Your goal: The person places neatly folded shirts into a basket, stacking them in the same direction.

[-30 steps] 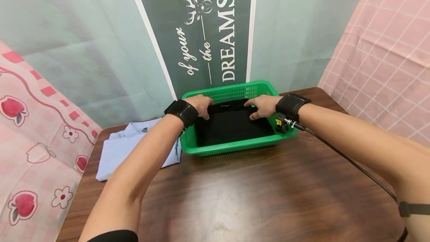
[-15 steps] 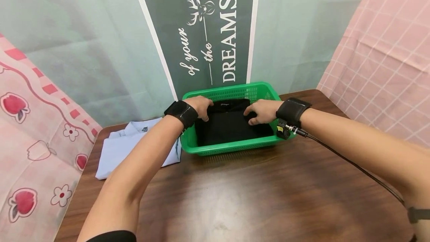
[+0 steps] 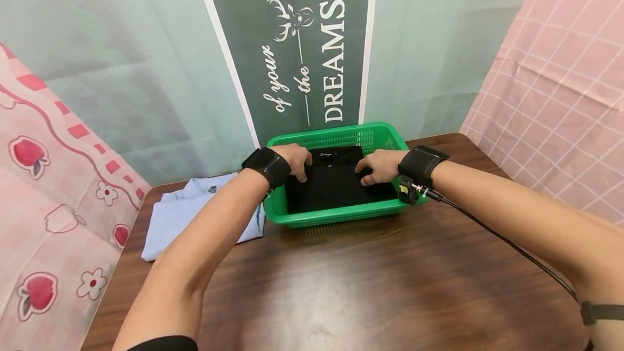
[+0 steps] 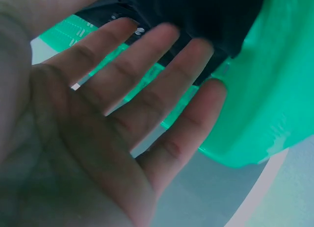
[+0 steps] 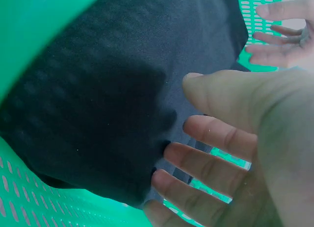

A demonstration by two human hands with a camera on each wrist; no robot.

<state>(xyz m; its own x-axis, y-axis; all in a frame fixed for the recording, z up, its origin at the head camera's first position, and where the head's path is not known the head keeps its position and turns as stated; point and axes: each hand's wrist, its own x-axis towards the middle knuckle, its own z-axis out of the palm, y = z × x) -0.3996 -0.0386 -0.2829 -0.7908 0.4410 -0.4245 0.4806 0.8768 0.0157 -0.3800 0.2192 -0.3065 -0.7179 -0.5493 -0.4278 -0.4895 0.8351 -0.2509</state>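
A folded black shirt (image 3: 336,188) lies in a green plastic basket (image 3: 341,214), its collar and small white label toward the back wall. My left hand (image 3: 296,160) is over the shirt's left back corner. In the left wrist view its fingers (image 4: 147,102) are spread and nearly straight, with the dark cloth beyond the fingertips. At the opposite side, my right hand (image 3: 381,167) reaches over the basket's right end. Its fingers (image 5: 208,168) are loosely extended in the right wrist view, fingertips right at the edge of the black cloth. Neither hand grips anything.
A folded light blue shirt (image 3: 180,210) lies on the wooden table (image 3: 312,286) left of the basket, partly behind my left forearm. A printed grey-green curtain (image 3: 161,69) hangs behind the basket. A black cable (image 3: 502,248) runs from the right wrist camera along my forearm.
My right hand has drawn slightly toward me from the shirt's back edge. The black shirt's collar lies more in sight, with its label and a button showing. My left hand stays at its corner.
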